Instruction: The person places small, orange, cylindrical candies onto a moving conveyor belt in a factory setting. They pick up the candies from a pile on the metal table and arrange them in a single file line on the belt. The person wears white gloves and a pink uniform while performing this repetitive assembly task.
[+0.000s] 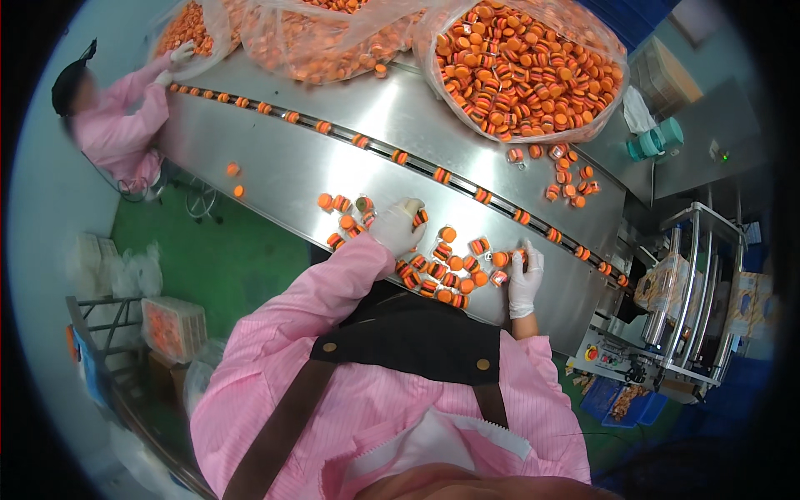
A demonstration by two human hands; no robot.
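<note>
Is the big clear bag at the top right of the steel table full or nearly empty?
Full. The clear bag is open-topped and heaped with small orange pieces up to its rim, and a few lie spilled on the steel table beside it.

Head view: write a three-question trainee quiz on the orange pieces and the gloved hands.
1. True or false: the left hand holds an orange piece.
2. The right hand touches: A) the loose pile, B) the open bag, C) the teal bottle.
3. What runs in single file along the steel table?

Key: 1 true; 2 A; 3 a row of orange pieces.
</note>
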